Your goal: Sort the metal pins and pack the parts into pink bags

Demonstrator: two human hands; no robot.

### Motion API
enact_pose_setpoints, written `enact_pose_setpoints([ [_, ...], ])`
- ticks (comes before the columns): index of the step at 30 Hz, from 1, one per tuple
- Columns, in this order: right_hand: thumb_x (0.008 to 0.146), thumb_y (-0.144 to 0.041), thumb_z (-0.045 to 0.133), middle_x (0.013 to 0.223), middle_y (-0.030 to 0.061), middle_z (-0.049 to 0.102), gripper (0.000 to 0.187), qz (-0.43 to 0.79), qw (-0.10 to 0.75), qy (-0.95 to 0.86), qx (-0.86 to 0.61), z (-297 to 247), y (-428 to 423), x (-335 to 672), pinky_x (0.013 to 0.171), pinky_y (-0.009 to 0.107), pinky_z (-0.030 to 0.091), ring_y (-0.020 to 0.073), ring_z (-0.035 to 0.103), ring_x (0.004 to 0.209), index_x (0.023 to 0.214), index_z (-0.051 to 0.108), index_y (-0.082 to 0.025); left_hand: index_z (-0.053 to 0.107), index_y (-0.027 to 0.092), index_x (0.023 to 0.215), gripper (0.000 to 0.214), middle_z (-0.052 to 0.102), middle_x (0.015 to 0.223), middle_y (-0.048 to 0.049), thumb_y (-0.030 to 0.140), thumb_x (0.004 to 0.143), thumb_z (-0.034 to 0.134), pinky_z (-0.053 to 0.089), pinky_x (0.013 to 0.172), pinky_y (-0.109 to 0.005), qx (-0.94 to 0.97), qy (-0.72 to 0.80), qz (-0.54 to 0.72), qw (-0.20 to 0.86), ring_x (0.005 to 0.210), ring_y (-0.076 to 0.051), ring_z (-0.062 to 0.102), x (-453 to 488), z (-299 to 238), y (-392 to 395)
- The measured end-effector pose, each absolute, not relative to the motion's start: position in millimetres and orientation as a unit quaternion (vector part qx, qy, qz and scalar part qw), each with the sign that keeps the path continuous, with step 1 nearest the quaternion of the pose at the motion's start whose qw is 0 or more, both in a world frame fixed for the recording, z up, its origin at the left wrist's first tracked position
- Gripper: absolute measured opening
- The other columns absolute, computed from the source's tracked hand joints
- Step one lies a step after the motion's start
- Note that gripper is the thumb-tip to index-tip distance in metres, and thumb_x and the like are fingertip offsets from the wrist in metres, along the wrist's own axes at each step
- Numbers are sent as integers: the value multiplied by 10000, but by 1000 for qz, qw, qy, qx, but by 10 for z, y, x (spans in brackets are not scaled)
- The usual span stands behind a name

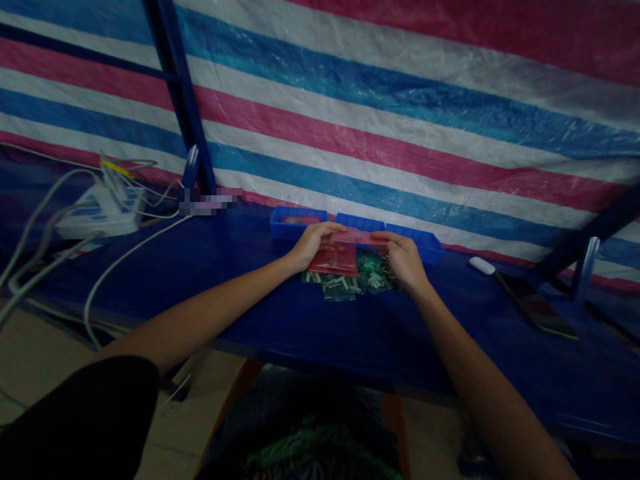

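Note:
A pink plastic bag (353,237) is stretched between my two hands above the table. My left hand (315,243) pinches its left end, and my right hand (401,257) grips the right end. Just under it lies a red plastic bag (334,261), flat on several clear bags (343,287) of small white parts. Beside these, a clear bag with something green inside (370,263) sits left of my right hand. Dark thin pieces, too small to name, are partly hidden by that hand.
Three blue bins stand behind my hands: a left bin (277,227) with reddish contents, a middle bin (360,219) and a right bin (425,248). A phone (537,307) and a small white case (481,265) lie right. Cables and a power strip (100,213) occupy the left. Striped sheeting (350,87) hangs behind.

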State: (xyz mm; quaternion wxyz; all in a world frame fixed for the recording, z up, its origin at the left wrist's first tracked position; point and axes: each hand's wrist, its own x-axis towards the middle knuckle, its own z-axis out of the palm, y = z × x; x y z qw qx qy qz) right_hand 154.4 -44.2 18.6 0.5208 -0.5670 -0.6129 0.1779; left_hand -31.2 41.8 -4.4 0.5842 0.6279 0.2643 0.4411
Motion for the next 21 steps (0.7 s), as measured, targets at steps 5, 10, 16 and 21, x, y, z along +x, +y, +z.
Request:
enact_pose_setpoints([
  [5,697,-261,401,880,40,709,331,234,565,-593,-523,238,-454,1545,823,339,467,226,613,924,787,710,-183,622,156,859,140,634,799,-24,188,747,544,423,584,-229,616,269,460,580,657,-117,567,-291,-40,397],
  [10,767,-407,488,762,51,681,320,220,571,-578,-539,244,-491,1470,704,318,472,212,616,778,858,671,-161,478,192,1204,571,538,662,58,79,662,620,404,602,-211,632,256,452,575,594,-81,519,-264,-81,397],
  [16,722,-289,548,608,-32,553,510,220,566,-544,-579,95,-384,1486,462,245,364,140,481,498,1209,464,-164,557,149,995,349,608,800,-8,74,654,561,437,667,-243,646,235,420,592,701,-114,571,-254,-94,418],
  [21,687,-228,507,700,17,568,146,121,525,-617,-574,105,-395,1510,614,287,422,156,511,626,774,615,-183,541,171,787,177,567,736,13,68,643,537,423,694,-261,686,242,435,531,684,-116,531,-261,-83,394],
])
